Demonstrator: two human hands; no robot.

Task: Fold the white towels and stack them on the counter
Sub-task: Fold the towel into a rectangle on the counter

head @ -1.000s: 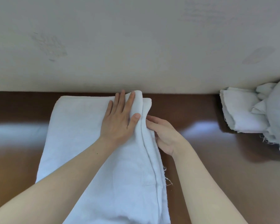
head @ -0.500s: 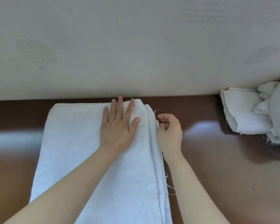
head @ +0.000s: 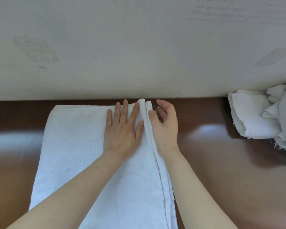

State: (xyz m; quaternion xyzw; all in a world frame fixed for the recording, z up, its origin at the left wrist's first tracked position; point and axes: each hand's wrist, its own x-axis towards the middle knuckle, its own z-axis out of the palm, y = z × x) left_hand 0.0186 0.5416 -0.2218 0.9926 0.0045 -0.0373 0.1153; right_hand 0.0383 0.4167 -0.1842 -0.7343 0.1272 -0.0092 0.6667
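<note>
White towel (head: 76, 146) folded lengthwise, layered right edge, left hand (head: 122, 134) fingers (head: 125, 111) flat on it, right hand (head: 167, 129) fingers (head: 163, 104) loosely curled, empty

There is one view, from a camera worn on the person's head. It looks forward and steeply down over the near edge of the counter (head: 221, 162), facing the wall (head: 139, 47) that runs along the counter's far edge. The wall fills the upper part of the view and the counter the lower part. The lens is wide, so the line where wall and counter meet bows upward toward the right. The camera sits close. Both forearms come in from the bottom edge, and the left hand (head: 122, 133) and right hand (head: 165, 128) lie near the middle. The towel (head: 73, 146) runs out of view at the bottom, and the pile of cloth (head: 254, 116) at the counter's far right is cut off by the right edge.
</note>
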